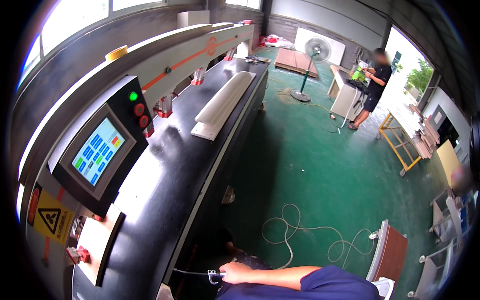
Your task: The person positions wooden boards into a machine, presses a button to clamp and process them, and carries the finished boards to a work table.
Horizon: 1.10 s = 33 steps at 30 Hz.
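My right hand [237, 273], at the bottom centre, is closed round an air blow gun. The gun's thin black nozzle [191, 272] points left toward the edge of a long black machine table [165, 200], and a metal trigger part [214, 276] shows in front of my fingers. My palm hides the rest of its body. My left hand is out of view. Farther along the black table lie white moulded strips [225, 102], side by side and apart from my hand.
A control panel with a lit screen [99, 151] hangs over the table's left side, below a long beam with red clamps. A pale hose [287, 235] loops across the green floor. A brown-faced panel [389, 255] stands at right. A standing fan [307, 70] and another person [378, 82] are farther back.
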Each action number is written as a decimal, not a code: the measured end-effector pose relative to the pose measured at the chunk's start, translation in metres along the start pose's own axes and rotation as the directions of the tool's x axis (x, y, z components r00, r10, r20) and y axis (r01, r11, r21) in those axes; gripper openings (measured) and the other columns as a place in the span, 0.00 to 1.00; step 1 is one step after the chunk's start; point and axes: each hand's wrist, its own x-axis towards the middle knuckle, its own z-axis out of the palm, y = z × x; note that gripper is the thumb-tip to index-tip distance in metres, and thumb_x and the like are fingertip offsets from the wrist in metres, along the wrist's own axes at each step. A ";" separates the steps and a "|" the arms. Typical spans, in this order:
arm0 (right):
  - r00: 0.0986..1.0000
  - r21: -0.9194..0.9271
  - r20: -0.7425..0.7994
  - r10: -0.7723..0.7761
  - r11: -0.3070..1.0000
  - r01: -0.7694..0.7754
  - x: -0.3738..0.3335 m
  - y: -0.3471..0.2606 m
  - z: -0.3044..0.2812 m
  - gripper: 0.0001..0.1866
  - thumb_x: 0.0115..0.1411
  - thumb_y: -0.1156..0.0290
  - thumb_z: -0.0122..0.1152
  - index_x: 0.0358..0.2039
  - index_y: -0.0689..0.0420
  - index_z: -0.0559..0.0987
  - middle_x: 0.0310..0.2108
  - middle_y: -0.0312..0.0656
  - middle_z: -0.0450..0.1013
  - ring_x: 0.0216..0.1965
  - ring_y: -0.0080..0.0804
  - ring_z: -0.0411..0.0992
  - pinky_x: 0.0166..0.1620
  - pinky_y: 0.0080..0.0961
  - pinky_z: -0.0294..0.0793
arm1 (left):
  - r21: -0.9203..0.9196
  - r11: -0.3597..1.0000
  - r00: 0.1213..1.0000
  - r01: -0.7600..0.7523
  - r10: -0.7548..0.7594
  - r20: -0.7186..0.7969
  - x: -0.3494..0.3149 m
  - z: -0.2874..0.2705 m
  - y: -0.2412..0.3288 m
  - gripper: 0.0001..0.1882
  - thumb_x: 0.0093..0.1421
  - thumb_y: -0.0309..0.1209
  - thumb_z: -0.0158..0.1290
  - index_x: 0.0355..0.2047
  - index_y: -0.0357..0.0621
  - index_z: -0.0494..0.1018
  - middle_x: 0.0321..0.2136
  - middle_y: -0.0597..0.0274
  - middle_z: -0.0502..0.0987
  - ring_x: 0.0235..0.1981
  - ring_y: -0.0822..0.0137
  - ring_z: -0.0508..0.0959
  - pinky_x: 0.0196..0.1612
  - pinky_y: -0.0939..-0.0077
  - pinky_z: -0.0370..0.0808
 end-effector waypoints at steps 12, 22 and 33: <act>0.986 0.060 -0.141 -0.092 0.993 0.101 0.024 0.032 -0.002 0.11 0.46 0.68 0.66 0.27 0.61 0.78 0.19 0.46 0.75 0.23 0.37 0.76 0.29 0.32 0.74 | -0.078 0.930 0.929 0.359 -0.349 0.123 -0.014 -0.027 0.062 0.69 0.38 0.61 0.69 0.66 0.27 0.44 0.60 0.34 0.63 0.61 0.42 0.66 0.60 0.57 0.69; 0.994 0.097 -0.089 -0.069 0.992 0.077 0.014 0.013 0.004 0.06 0.49 0.75 0.65 0.23 0.63 0.76 0.15 0.39 0.73 0.17 0.25 0.73 0.21 0.25 0.72 | -0.145 0.901 0.909 0.409 -0.388 0.152 -0.022 -0.023 0.048 0.72 0.39 0.64 0.67 0.68 0.30 0.39 0.62 0.21 0.50 0.64 0.42 0.62 0.63 0.55 0.65; 0.978 0.193 -0.200 0.065 0.981 -0.026 0.000 0.024 -0.001 0.06 0.50 0.81 0.64 0.21 0.62 0.75 0.16 0.35 0.70 0.15 0.21 0.69 0.15 0.20 0.67 | -0.150 0.888 0.892 0.435 -0.403 0.203 -0.026 -0.037 0.057 0.72 0.38 0.63 0.68 0.67 0.30 0.39 0.63 0.23 0.51 0.64 0.40 0.62 0.62 0.55 0.66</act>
